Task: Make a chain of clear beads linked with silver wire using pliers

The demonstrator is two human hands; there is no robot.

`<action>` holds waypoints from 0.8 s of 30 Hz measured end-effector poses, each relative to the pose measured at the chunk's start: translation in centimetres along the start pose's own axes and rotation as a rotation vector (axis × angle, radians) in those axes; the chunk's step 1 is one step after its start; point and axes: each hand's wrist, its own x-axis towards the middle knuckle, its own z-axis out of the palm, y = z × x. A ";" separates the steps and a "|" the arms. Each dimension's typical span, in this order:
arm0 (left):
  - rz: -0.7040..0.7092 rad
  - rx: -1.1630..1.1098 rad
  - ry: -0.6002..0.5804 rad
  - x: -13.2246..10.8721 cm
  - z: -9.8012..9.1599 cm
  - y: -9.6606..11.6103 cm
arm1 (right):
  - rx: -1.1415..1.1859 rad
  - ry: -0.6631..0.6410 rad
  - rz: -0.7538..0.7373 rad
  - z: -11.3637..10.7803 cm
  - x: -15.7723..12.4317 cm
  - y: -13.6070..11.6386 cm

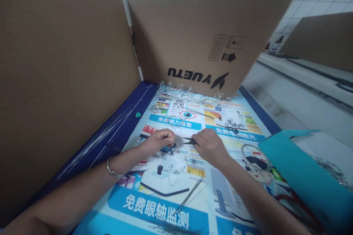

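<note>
My left hand (159,141) is closed in a pinch on a thin wire strung with clear beads. The beaded wire (170,165) hangs in loose loops below the fingers, over the printed sheet. Across from it, my right hand (211,147) is wrapped round dark needle-nose pliers (189,141), whose slim tips point left toward the pinched wire. Most of the pliers' handle is hidden in the palm. A small gap seems to lie between the tips and my left fingers; whether they touch the wire I cannot tell.
Cardboard panels (193,36) wall the back and left. Clear beaded pieces (190,93) lie along the back; black wire loops (234,125) sit at mid-right. Thin straight wires (190,194) lie in front. A turquoise box (298,176) stands right, a green cap (138,115) left.
</note>
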 end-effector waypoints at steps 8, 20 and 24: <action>-0.041 -0.007 -0.051 -0.2 0.3 -0.2 | 0.008 0.163 -0.067 1.4 -0.1 -0.6; 0.015 0.662 0.167 -1.2 1.0 0.2 | -0.056 0.309 -0.131 0.4 -0.1 0.6; 0.036 0.824 0.189 -1.3 1.1 0.2 | -0.071 0.317 -0.193 0.2 -0.1 0.5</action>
